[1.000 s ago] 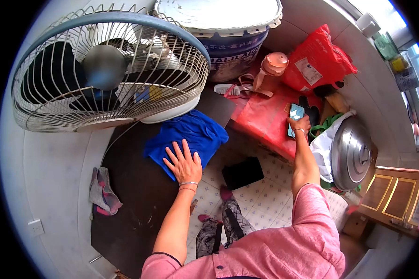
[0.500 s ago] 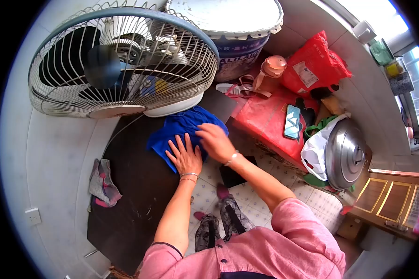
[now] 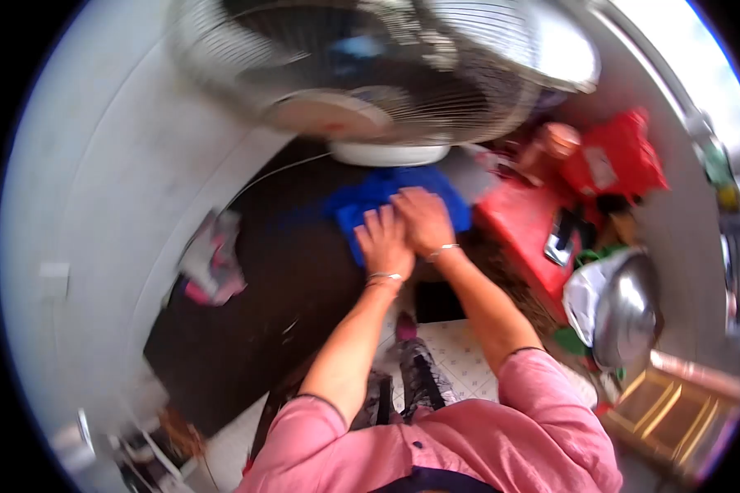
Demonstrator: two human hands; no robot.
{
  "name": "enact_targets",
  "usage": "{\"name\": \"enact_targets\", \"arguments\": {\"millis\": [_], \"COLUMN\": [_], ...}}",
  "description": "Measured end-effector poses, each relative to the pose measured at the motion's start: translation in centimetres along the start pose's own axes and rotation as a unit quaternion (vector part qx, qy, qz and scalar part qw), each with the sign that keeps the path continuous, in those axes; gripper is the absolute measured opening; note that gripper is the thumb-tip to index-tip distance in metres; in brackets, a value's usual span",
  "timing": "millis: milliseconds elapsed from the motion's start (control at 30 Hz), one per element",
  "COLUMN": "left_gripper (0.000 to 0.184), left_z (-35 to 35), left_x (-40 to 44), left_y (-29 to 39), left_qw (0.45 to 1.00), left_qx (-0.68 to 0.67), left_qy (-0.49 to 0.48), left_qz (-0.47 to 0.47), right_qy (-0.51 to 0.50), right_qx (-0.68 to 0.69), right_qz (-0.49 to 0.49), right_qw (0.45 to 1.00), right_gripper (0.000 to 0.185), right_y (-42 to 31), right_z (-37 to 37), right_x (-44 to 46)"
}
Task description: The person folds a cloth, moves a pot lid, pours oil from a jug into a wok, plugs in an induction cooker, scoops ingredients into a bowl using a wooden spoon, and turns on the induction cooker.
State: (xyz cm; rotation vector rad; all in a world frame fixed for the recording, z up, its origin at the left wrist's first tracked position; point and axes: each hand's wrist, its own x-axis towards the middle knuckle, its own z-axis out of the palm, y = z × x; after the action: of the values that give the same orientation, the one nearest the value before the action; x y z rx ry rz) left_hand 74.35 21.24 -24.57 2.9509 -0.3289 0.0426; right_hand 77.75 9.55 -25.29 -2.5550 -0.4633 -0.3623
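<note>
A blue cloth (image 3: 349, 201) lies bunched on the dark tabletop (image 3: 263, 238), close to the fan's white base. My left hand (image 3: 384, 241) rests on it with the fingers spread. Right beside it, my right hand (image 3: 424, 220) lies palm down on the cloth, its fingers extended and touching or nearly touching the left. Neither hand holds anything that I can see. The picture is blurred by motion.
A caged fan (image 3: 403, 74) stands behind the cloth. At the right are a red-covered surface (image 3: 514, 222) with a phone (image 3: 561, 238), a red bag (image 3: 625, 156), a pink bottle (image 3: 555, 141) and a metal lid (image 3: 629, 308). A grey-pink cloth (image 3: 214, 259) lies left.
My right hand has left the phone and come down on the blue cloth beside my left hand. The view has turned, so the fan and table appear shifted to the right.
</note>
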Motion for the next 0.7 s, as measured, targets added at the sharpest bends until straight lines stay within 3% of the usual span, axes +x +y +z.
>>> {"name": "enact_targets", "arguments": {"millis": [67, 133, 333, 700], "left_gripper": [0.048, 0.049, 0.052, 0.060], "left_z": [1.8, 2.0, -0.7, -7.1], "left_x": [-1.5, -3.2, -10.9, -31.7], "left_y": [-1.8, -3.4, -11.2, -33.2], "left_qw": [0.997, 0.995, 0.991, 0.981], "left_qx": [-0.027, -0.071, -0.114, -0.052], "left_qy": [0.070, 0.069, 0.025, -0.027], "left_qz": [0.013, -0.006, -0.066, -0.185], "right_qy": [-0.033, -0.011, -0.100, -0.185], "right_qx": [-0.042, -0.125, -0.123, -0.039], "right_qz": [0.011, 0.014, 0.005, -0.177], "right_qw": [0.999, 0.992, 0.987, 0.966], "right_gripper": [0.042, 0.043, 0.046, 0.053], "right_y": [-1.7, -4.2, -13.3, -39.7], "right_z": [0.5, 1.7, 6.5, 19.1], "right_x": [-0.1, -1.3, -3.4, -7.3]}}
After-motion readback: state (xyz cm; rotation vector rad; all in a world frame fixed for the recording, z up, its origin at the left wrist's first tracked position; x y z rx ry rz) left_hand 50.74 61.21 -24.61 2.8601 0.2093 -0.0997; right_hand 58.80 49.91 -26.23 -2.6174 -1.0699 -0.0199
